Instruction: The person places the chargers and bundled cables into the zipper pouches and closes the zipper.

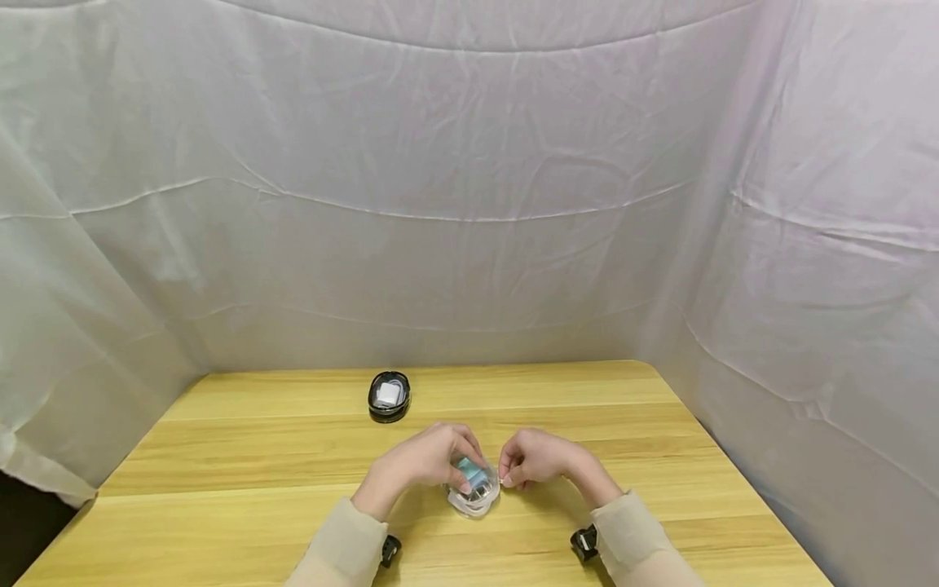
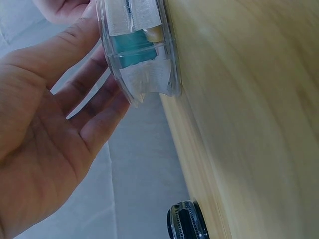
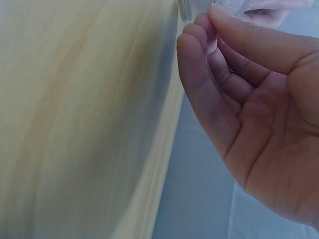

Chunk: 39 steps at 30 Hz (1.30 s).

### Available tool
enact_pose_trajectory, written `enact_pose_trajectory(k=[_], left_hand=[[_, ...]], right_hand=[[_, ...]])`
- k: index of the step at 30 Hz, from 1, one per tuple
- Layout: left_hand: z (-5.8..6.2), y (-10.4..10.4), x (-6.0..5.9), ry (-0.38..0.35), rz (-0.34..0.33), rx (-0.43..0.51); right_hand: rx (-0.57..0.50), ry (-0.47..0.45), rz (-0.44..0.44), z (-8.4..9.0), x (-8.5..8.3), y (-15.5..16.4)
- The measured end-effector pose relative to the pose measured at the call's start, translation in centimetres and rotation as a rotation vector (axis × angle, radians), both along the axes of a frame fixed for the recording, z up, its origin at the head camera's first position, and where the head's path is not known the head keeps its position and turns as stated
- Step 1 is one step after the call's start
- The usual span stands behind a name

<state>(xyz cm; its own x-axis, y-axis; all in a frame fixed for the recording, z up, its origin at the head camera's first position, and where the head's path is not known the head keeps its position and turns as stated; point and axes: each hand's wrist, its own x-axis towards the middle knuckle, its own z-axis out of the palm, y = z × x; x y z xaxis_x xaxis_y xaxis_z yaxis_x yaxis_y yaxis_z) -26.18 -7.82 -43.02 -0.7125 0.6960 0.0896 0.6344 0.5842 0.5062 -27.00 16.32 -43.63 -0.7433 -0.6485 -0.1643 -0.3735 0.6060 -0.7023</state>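
Note:
A small round clear plastic case (image 1: 474, 487) with a teal item inside lies on the wooden table (image 1: 257, 456), near the front middle. My left hand (image 1: 460, 471) grips it from the left, fingers curled over its top. In the left wrist view the clear plastic case (image 2: 139, 50) stands against the table, with my left hand (image 2: 94, 64) holding its side. My right hand (image 1: 508, 473) is at the case's right edge, fingers curled; in the right wrist view the right hand (image 3: 208, 19) pinches thumb against fingertips at the case's rim (image 3: 187, 7).
A black oval case (image 1: 389, 396) holding a white item sits farther back on the table, also seen as the black oval case (image 2: 187, 222) in the left wrist view. White cloth (image 1: 469, 204) walls the table on three sides. Bare wood lies left and right of the hands.

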Motion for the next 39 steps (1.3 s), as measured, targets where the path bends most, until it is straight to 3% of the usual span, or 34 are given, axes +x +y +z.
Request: enact_pose_trajectory(k=[21,39], left_hand=[[0.23,-0.22,-0.14,0.002,-0.013,-0.022],[0.39,-0.19,-0.05,-0.027,0.016,-0.004]], right_hand=[[0.001,0.064,-0.034,-0.18,-0.04,-0.25],[-0.019,0.094,-0.138,-0.39,-0.13,-0.2]])
